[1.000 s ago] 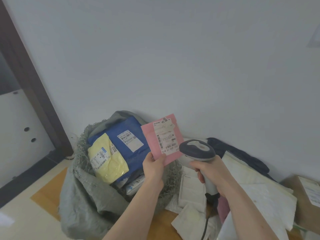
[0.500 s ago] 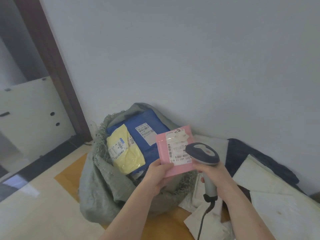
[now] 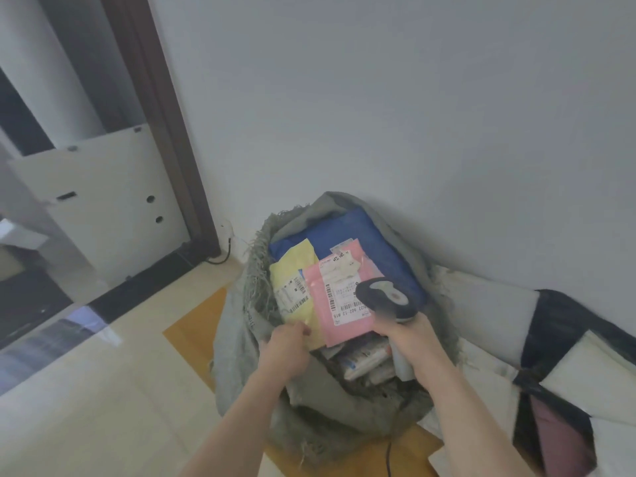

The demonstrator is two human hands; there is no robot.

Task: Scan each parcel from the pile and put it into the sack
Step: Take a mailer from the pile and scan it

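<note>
Head camera shows the pink parcel [image 3: 339,297] lying in the mouth of the grey sack [image 3: 247,342], on top of a yellow parcel [image 3: 292,287] and a blue parcel [image 3: 351,232]. The left hand [image 3: 284,349] is at the pink parcel's near left corner, beside the sack's rim; its fingertips are turned away from the camera, so whether they pinch the parcel, touch it or have let go cannot be told. The right hand [image 3: 413,339] has its fingers wrapped around the handle of the scanner [image 3: 387,299], whose head hangs over the parcel's label.

The sack looks nearly full, so the pink parcel may slide off the slick top parcels and over the rim if it is simply dropped. The scanner's cable [image 3: 388,456] runs down beside the sack and could snag on the frayed edge as the right hand swings back to the pile [image 3: 568,380].

Motion blur softens the scanner head and the labels. The pile is cut off at the right edge, so how many parcels remain is unclear.
</note>
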